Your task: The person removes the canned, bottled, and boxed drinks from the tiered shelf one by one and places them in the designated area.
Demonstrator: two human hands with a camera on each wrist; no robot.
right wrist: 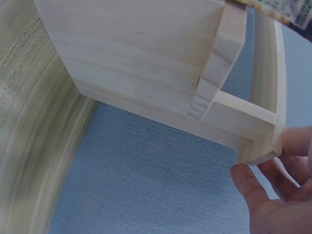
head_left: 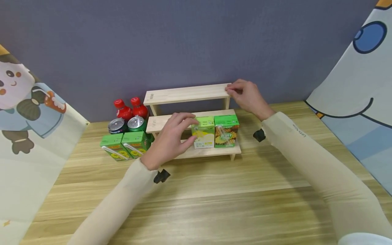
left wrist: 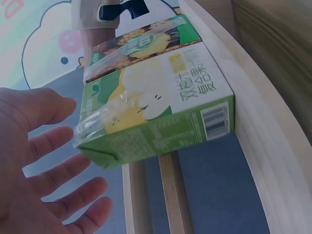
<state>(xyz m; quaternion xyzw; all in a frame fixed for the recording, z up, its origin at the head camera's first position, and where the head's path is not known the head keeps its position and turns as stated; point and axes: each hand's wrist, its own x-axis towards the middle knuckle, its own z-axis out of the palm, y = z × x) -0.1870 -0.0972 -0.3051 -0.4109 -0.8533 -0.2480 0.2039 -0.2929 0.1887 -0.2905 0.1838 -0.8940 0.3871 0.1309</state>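
Note:
A stepped wooden shelf rack stands against the wall. At the right end of its top board, my right hand pinches the corner between thumb and fingers. On the lowest board sit a light green pear juice box and, beside it, a darker green pineapple juice box. My left hand is in front of the middle board, fingers spread at the pear juice box's left side. The left wrist view shows that box with a gap between it and most of the fingers.
Left of the rack stand two green juice boxes with straws. Behind them are two cans and two red-capped bottles. A grey wall rises behind the rack, and printed panels flank the wooden table.

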